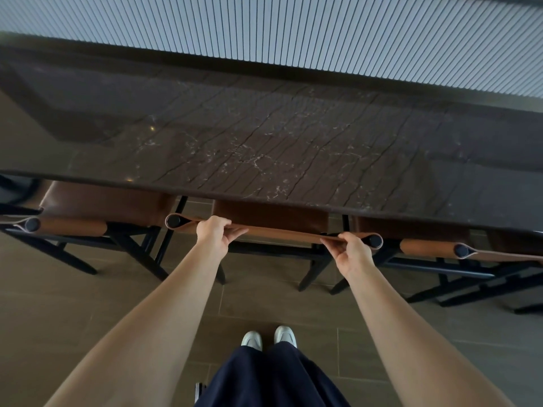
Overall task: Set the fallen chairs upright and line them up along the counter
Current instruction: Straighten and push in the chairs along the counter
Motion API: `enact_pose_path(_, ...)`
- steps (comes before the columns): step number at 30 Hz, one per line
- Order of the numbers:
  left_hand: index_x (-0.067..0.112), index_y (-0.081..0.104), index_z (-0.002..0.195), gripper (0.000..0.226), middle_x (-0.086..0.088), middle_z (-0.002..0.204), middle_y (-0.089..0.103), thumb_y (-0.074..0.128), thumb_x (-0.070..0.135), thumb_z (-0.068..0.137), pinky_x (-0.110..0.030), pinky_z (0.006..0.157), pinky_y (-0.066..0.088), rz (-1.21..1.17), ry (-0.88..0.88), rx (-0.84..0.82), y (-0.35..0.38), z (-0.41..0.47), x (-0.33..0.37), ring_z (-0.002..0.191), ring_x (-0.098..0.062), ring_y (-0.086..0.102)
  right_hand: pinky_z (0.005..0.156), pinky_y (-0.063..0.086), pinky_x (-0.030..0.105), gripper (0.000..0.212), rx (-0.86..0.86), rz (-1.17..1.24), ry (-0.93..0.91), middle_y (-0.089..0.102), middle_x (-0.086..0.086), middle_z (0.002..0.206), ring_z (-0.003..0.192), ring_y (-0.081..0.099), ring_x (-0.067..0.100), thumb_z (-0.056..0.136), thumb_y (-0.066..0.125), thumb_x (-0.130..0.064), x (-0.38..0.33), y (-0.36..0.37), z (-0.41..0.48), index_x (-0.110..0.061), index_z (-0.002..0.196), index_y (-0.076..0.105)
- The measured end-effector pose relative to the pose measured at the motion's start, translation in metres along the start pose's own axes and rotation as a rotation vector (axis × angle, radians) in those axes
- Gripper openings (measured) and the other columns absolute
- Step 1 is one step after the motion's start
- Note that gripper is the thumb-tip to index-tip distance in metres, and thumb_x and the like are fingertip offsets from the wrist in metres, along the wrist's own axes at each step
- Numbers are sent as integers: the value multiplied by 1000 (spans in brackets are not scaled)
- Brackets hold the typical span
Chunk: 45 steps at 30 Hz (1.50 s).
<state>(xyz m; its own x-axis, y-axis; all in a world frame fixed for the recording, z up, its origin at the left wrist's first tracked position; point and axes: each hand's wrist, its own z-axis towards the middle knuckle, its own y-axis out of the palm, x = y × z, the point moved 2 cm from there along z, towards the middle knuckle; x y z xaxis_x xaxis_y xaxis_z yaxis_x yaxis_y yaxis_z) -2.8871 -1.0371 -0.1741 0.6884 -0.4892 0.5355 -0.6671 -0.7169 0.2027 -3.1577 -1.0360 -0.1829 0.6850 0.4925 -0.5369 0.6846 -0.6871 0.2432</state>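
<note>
Three brown leather chairs with black frames stand upright side by side, their seats tucked under the dark marble counter (264, 136). The middle chair (282, 230) is right in front of me. My left hand (213, 232) grips the top of its leather backrest near the left post. My right hand (351, 249) grips the same backrest near the right post. The left chair (88, 207) and the right chair (423, 246) stand close on either side of it.
A ribbed white wall panel (293, 30) runs behind the counter. The floor (73, 304) has brown tiles. My feet in white shoes (269, 337) stand just behind the middle chair. The chairs' black legs splay out over the floor on both sides.
</note>
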Motion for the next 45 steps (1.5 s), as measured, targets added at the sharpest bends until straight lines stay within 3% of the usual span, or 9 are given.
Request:
enact_pose_path(4,3,50,119,28,-24,119,57,48,-10,94,-51,89,55,18,-7,-35,-2,-6,0,86,-35,64,72,57,43,26,-74,-62,19,63,26,111,93,67,36,98,54,-7,1,-3,-9,0,123,52)
enact_pose_path(7,1,47,129,37,-24,123,53,47,-11,94,-55,86,55,4,-18,-68,-4,-8,5,100,-38,61,86,55,43,16,-107,-85,42,62,25,119,105,65,35,98,57,-16,2,-3,-16,-4,109,55)
enact_pose_path(12,0,45,130,39,-25,124,42,44,-14,94,-58,92,50,-6,-20,-112,-5,-5,17,123,-44,49,96,51,45,31,-161,-117,40,61,22,126,112,62,35,100,51,-22,4,-11,-28,-2,124,53)
enact_pose_path(17,2,46,133,41,-23,131,47,52,-7,93,-53,79,57,-8,0,-147,-10,-7,19,120,-42,52,97,50,46,42,-214,-95,11,60,20,130,112,61,34,102,46,-23,-1,-22,-44,-1,138,45)
enact_pose_path(21,5,44,136,43,-23,131,50,55,3,95,-50,89,55,19,11,-182,-16,-21,14,116,-39,56,98,49,46,44,-233,-117,1,59,17,132,113,61,32,103,44,-26,9,-28,-53,-3,140,45)
enact_pose_path(24,3,46,135,43,-23,130,54,57,3,93,-43,80,58,19,76,-159,-26,-34,6,113,-36,60,96,51,43,40,-239,-173,-19,62,15,128,113,61,30,103,43,-26,17,-33,-63,-4,136,50)
enact_pose_path(31,8,39,145,49,-14,132,58,51,4,97,-45,98,51,153,345,-240,-52,-84,-23,117,-25,61,93,51,38,28,-306,-290,-127,69,9,116,105,66,23,102,43,-24,20,-46,-92,-12,118,63)
enact_pose_path(36,14,49,139,44,-10,124,64,51,2,96,-41,99,51,88,451,-257,-77,-134,-52,113,-22,63,92,53,37,23,-391,-421,-156,72,9,111,104,67,23,100,47,-21,25,-60,-124,-13,109,66)
enact_pose_path(45,17,51,138,44,-5,116,70,54,7,95,-40,101,49,16,524,-189,-144,-187,-77,108,-19,68,94,53,38,28,-530,-536,-178,74,6,107,104,68,21,102,45,-24,55,-71,-176,-14,114,68)
